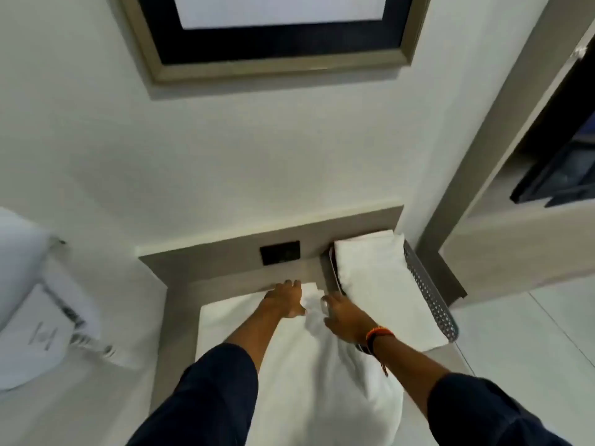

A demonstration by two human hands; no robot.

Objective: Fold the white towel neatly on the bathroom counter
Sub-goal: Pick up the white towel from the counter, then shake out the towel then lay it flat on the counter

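Observation:
A white towel (289, 358) lies spread lengthwise on the grey counter (180, 304), its near end hanging toward me. My left hand (285, 299) rests flat on the towel's far edge, fingers spread. My right hand (343, 317) lies just to its right, fingers curled at a raised, crumpled fold of the towel; whether it grips the cloth I cannot tell. Both forearms in dark sleeves cross over the towel. A beaded bracelet circles my right wrist.
A perforated metal tray (431, 297) at the counter's right holds another folded white towel (383, 284). A black wall socket (280, 252) sits behind the hands. White bedding with a paper card (35, 336) lies to the left. A framed picture (277, 37) hangs above.

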